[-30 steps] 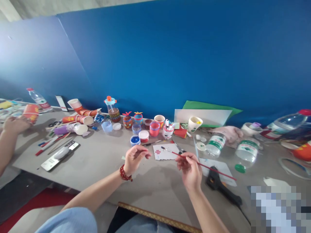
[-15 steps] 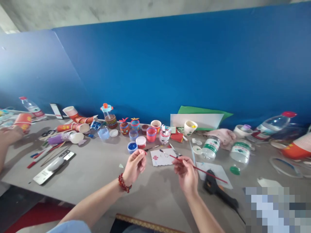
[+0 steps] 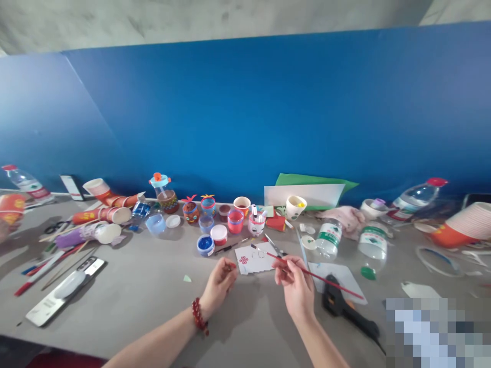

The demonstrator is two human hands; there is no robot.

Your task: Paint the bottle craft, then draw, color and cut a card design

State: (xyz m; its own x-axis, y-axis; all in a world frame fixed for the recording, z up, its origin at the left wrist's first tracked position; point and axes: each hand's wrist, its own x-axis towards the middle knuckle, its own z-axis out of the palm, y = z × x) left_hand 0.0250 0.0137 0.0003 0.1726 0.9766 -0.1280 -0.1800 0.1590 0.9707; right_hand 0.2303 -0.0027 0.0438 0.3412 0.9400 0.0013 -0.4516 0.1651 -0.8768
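Holding a red paintbrush (image 3: 324, 280) in the right hand (image 3: 298, 291), seen in the head view, with the grip clamped on its handle and its tip toward ten o'clock, over the white card (image 3: 256, 265). Curls the left hand (image 3: 219, 284) at the card's eight o'clock, fingertips together; cannot tell whether holding anything. Shows a glue gun (image 3: 335, 300) at four o'clock on the table (image 3: 141, 291).

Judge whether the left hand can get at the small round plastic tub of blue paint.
Probably yes: the open tub stands just beyond the left hand, and only a thin dark tool lies on the grey tabletop beside the way.
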